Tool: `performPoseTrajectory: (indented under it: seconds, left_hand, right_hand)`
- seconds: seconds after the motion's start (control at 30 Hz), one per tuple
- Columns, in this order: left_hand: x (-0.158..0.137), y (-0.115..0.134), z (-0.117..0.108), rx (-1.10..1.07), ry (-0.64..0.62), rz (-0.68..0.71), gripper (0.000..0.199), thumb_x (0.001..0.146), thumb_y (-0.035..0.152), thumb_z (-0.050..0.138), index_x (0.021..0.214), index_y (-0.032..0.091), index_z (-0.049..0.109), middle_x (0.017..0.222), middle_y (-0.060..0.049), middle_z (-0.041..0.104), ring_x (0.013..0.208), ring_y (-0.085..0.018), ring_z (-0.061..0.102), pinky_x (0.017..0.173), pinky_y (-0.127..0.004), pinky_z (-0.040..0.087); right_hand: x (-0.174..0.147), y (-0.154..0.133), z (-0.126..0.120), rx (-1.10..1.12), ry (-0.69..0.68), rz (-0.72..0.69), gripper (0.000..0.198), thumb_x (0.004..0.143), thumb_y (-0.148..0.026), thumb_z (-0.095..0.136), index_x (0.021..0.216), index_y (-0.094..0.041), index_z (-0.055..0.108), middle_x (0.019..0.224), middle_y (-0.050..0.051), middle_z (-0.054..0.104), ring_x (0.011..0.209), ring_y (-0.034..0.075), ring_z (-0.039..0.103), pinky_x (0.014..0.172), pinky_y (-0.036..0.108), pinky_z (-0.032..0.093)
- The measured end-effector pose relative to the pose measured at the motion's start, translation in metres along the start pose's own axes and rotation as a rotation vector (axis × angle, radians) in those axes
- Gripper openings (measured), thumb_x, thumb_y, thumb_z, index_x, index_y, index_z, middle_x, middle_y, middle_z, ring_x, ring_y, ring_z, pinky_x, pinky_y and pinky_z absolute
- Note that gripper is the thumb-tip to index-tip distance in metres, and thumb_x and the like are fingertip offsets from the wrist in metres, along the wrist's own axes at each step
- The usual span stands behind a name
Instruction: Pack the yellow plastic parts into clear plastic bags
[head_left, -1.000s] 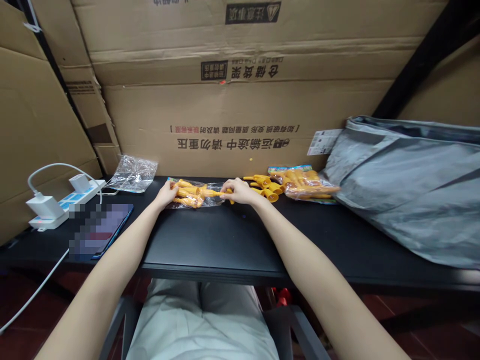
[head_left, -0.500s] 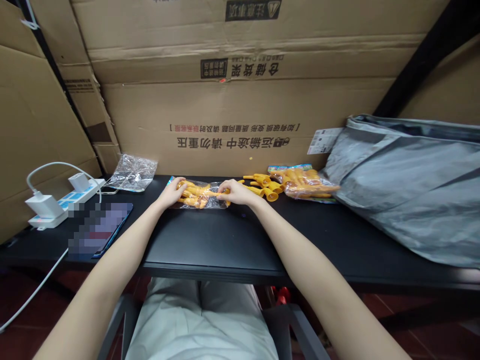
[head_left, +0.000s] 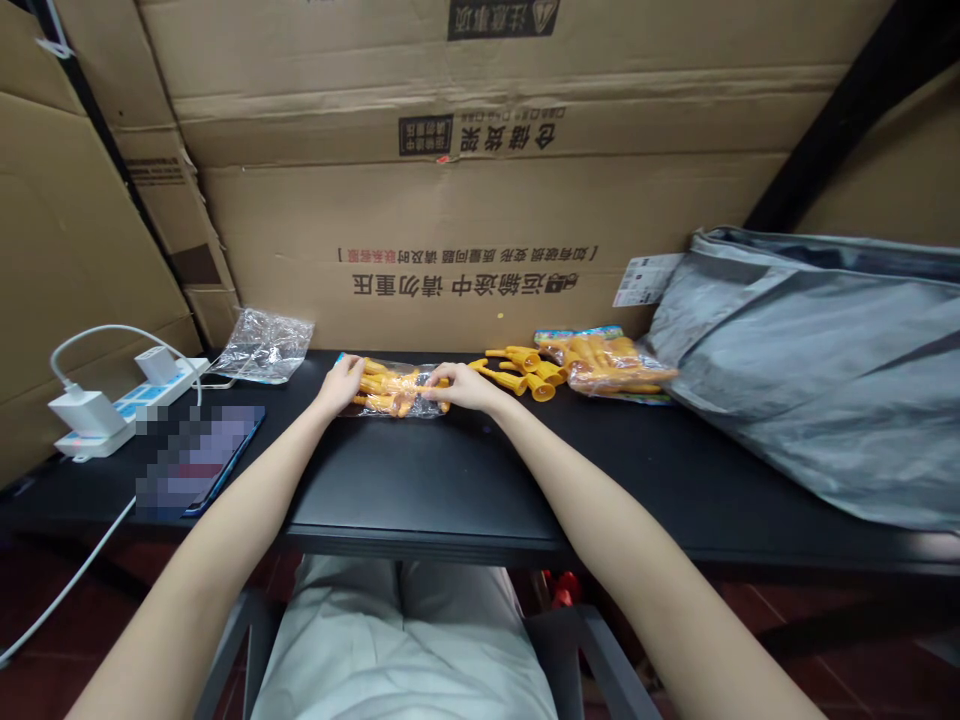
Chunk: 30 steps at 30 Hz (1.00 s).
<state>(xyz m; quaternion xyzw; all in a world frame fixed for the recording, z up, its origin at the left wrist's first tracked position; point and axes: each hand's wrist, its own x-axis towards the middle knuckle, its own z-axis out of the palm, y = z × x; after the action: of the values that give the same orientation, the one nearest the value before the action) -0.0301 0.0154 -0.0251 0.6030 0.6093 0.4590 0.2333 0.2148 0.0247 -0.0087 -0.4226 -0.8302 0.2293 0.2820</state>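
A clear plastic bag (head_left: 406, 408) with several yellow horn-shaped plastic pieces (head_left: 382, 384) in it lies on the black table in front of me. My left hand (head_left: 343, 385) is closed on the bag's left end. At the right end, my right hand (head_left: 459, 386) pinches a yellow horn-shaped piece (head_left: 444, 382) that points left among those in the bag; my fingers partly hide it. Just right of that hand, several loose yellow horn-shaped pieces (head_left: 540, 388) lie in a small pile.
A second filled bag (head_left: 611, 365) lies beyond the pile, against a large grey fabric bag (head_left: 810, 370). On the left are a crumpled clear wrapper (head_left: 262, 345), a power strip (head_left: 135, 405) with chargers, and a phone (head_left: 202, 460). Cardboard (head_left: 480, 200) walls the back.
My right hand has moved slightly left, and the yellow piece in it now reaches further among the others in the bag. My left hand stays on the bag's left end.
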Motion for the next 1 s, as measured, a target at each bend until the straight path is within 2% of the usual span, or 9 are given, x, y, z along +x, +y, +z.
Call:
performPoseTrajectory:
  seconds: [0.13, 0.23, 0.4, 0.53, 0.63, 0.73, 0.83, 1.0]
  left_hand:
    - [0.003, -0.001, -0.002, -0.128, 0.022, -0.073, 0.027, 0.086, 0.037, 0.047, 0.093, 0.015, 0.06, 0.1, -0.008, 0.067, 0.099, -0.021, 0.06, 0.089, -0.032, 0.045]
    - [0.003, -0.001, 0.0, -0.222, -0.032, -0.087, 0.032, 0.082, 0.04, 0.054, 0.099, 0.014, 0.059, 0.108, -0.011, 0.065, 0.101, -0.021, 0.06, 0.089, -0.03, 0.045]
    - [0.001, -0.004, 0.004, -0.142, -0.066, -0.031, 0.05, 0.068, 0.044, 0.071, 0.106, 0.014, 0.058, 0.124, -0.015, 0.058, 0.115, -0.024, 0.054, 0.099, -0.033, 0.038]
    - [0.002, -0.009, 0.005, -0.115, -0.09, -0.014, 0.056, 0.065, 0.042, 0.074, 0.11, 0.014, 0.056, 0.125, -0.015, 0.057, 0.115, -0.023, 0.054, 0.1, -0.032, 0.037]
    - [0.002, -0.009, 0.005, -0.092, -0.095, 0.003, 0.054, 0.066, 0.039, 0.073, 0.11, 0.013, 0.055, 0.123, -0.015, 0.057, 0.113, -0.023, 0.055, 0.099, -0.032, 0.039]
    - [0.001, -0.009, 0.006, -0.074, -0.111, 0.014, 0.049, 0.067, 0.039, 0.072, 0.106, 0.014, 0.056, 0.118, -0.013, 0.06, 0.109, -0.023, 0.057, 0.096, -0.033, 0.042]
    - [0.001, -0.011, 0.007, -0.097, -0.13, 0.002, 0.048, 0.067, 0.041, 0.072, 0.105, 0.015, 0.056, 0.114, -0.011, 0.062, 0.105, -0.022, 0.059, 0.092, -0.032, 0.045]
    - [0.0, -0.009, 0.009, -0.217, -0.133, -0.069, 0.049, 0.07, 0.045, 0.07, 0.104, 0.014, 0.054, 0.11, -0.012, 0.064, 0.102, -0.021, 0.061, 0.09, -0.031, 0.047]
  right_hand:
    - [0.0, -0.001, 0.003, 0.036, -0.035, 0.036, 0.01, 0.07, -0.025, 0.07, 0.072, -0.015, 0.07, 0.087, 0.004, 0.069, 0.08, 0.016, 0.064, 0.075, 0.025, 0.048]
    - [0.001, 0.0, 0.004, 0.078, -0.019, 0.08, 0.014, 0.07, -0.023, 0.071, 0.081, -0.013, 0.07, 0.09, 0.006, 0.07, 0.083, 0.017, 0.065, 0.076, 0.026, 0.049]
    - [0.001, -0.001, 0.005, 0.223, -0.012, 0.105, 0.03, 0.076, -0.019, 0.066, 0.105, -0.012, 0.066, 0.108, 0.01, 0.068, 0.095, 0.018, 0.063, 0.084, 0.029, 0.049]
    - [0.0, -0.005, 0.002, 0.361, -0.033, 0.14, 0.033, 0.077, -0.015, 0.064, 0.11, -0.014, 0.063, 0.112, 0.009, 0.067, 0.099, 0.017, 0.062, 0.09, 0.031, 0.048]
    - [-0.001, -0.007, -0.002, 0.453, -0.021, 0.195, 0.036, 0.076, -0.012, 0.065, 0.111, -0.013, 0.062, 0.105, 0.009, 0.069, 0.092, 0.015, 0.064, 0.087, 0.03, 0.05]
    - [-0.003, -0.006, -0.007, 0.475, -0.043, 0.302, 0.04, 0.075, -0.013, 0.066, 0.114, -0.01, 0.06, 0.084, 0.007, 0.071, 0.074, 0.013, 0.065, 0.077, 0.028, 0.052]
    - [-0.005, -0.007, -0.011, 0.465, -0.067, 0.339, 0.033, 0.074, -0.017, 0.068, 0.105, -0.009, 0.064, 0.069, 0.003, 0.069, 0.063, 0.012, 0.062, 0.071, 0.026, 0.053]
    - [-0.007, -0.01, -0.012, 0.493, -0.089, 0.308, 0.009, 0.071, -0.016, 0.07, 0.076, -0.011, 0.066, 0.063, 0.003, 0.066, 0.058, 0.011, 0.059, 0.066, 0.024, 0.051]
